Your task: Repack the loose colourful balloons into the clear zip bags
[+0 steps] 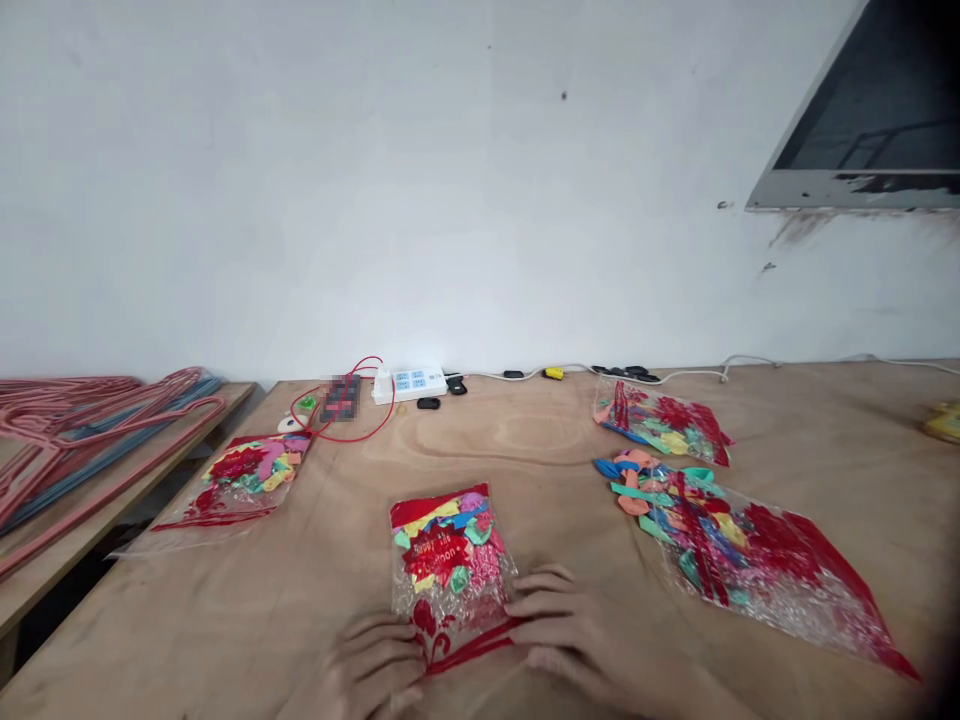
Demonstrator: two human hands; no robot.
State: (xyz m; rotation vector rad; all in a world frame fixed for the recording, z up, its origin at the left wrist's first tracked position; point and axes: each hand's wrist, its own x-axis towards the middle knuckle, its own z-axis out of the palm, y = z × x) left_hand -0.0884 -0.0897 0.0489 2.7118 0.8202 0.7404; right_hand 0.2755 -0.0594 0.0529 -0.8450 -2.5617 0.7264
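A clear plastic bag of balloons (459, 560) with red print lies flat on the table in front of me, colourful balloons gathered in its upper half. My left hand (381, 662) has its fingers closed at the bag's lower left corner. At the lower right edge, my right hand (566, 632) grips the bag with its fingers curled over the side. Both hands are slightly blurred, and the thumbs' exact hold is partly hidden.
Another bag of balloons (244, 475) lies left; a small bag (664, 420) and a larger bag (772, 555), balloons spilling from its end, lie right. A white power strip (411, 384) and red cable (352, 440) sit near the wall. Pink hangers (67, 430) occupy the left table.
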